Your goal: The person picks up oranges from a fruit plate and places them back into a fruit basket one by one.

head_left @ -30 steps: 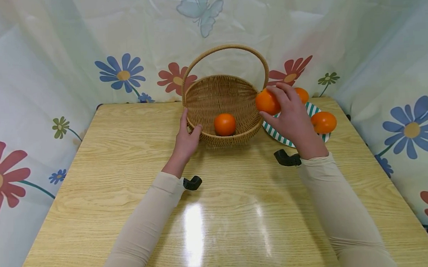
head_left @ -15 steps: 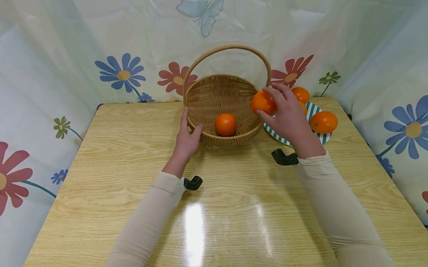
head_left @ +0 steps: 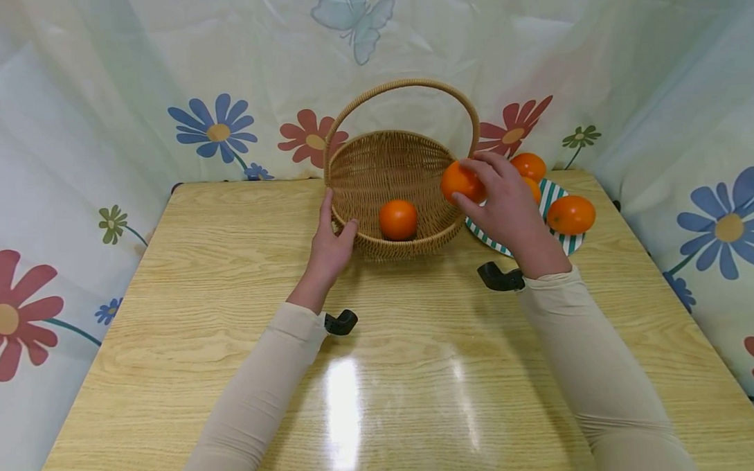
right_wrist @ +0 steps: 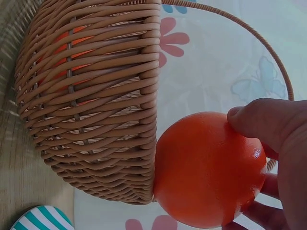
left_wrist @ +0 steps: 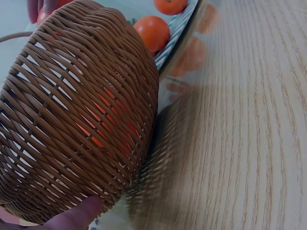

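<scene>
A brown wicker basket [head_left: 387, 155] with a tall arched handle stands at the back middle of the table, and one orange [head_left: 398, 219] lies inside near its front rim. My left hand [head_left: 331, 249] holds the basket's front left side, the thumb towards the front. A fingertip [left_wrist: 87, 209] rests on the weave in the left wrist view. My right hand [head_left: 507, 204] grips a second orange [head_left: 461, 182] between thumb and fingers, at the basket's right rim. Up close in the right wrist view, this held orange [right_wrist: 208, 167] sits right against the rim.
To the basket's right is a plate [head_left: 551, 192] with green and white stripes. Several oranges [head_left: 571, 215] lie on it, one partly hidden behind my right hand. A flowered curtain [head_left: 252, 46] hangs behind the wooden table [head_left: 411, 331].
My right hand has carried its orange slightly left and towards the basket rim, slowing in the last half second. The left hand and basket have barely moved.
</scene>
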`<state>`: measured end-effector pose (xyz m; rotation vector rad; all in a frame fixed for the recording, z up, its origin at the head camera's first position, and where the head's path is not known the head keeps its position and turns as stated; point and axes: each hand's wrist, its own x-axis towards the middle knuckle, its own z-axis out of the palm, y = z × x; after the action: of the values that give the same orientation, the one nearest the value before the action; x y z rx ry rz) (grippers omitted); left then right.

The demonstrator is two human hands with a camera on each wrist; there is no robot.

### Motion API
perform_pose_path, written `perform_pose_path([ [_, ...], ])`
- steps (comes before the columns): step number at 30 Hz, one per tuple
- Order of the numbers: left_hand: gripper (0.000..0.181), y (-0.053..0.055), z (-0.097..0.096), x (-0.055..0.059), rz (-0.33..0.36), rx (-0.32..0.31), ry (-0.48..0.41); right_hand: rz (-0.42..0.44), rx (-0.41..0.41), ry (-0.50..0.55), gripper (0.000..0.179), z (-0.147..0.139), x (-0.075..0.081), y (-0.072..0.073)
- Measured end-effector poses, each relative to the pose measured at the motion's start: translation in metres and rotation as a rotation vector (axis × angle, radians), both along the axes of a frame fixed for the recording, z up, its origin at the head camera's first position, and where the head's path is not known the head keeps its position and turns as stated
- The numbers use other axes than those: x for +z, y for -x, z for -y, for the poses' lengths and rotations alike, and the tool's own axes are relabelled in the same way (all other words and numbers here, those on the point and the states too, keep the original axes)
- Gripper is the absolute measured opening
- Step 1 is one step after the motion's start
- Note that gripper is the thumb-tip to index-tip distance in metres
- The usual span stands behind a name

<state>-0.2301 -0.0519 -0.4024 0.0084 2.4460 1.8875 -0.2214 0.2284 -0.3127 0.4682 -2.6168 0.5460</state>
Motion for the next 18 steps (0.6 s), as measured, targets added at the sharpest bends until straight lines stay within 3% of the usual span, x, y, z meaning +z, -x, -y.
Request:
perform_pose_path([
  [10, 0.072, 0.0004, -0.0005, 0.0003, 0.011, -0.002, 0.013, -0.045, 0.026, -0.027, 0.045, 0.0011, -0.0025, 0.0008],
  [18, 0.072, 0.0017, -0.0001, -0.0001, 0.028, 0.005, 0.008, -0.032, 0.011, -0.031, 0.044, 0.0003, -0.0042, -0.0001],
])
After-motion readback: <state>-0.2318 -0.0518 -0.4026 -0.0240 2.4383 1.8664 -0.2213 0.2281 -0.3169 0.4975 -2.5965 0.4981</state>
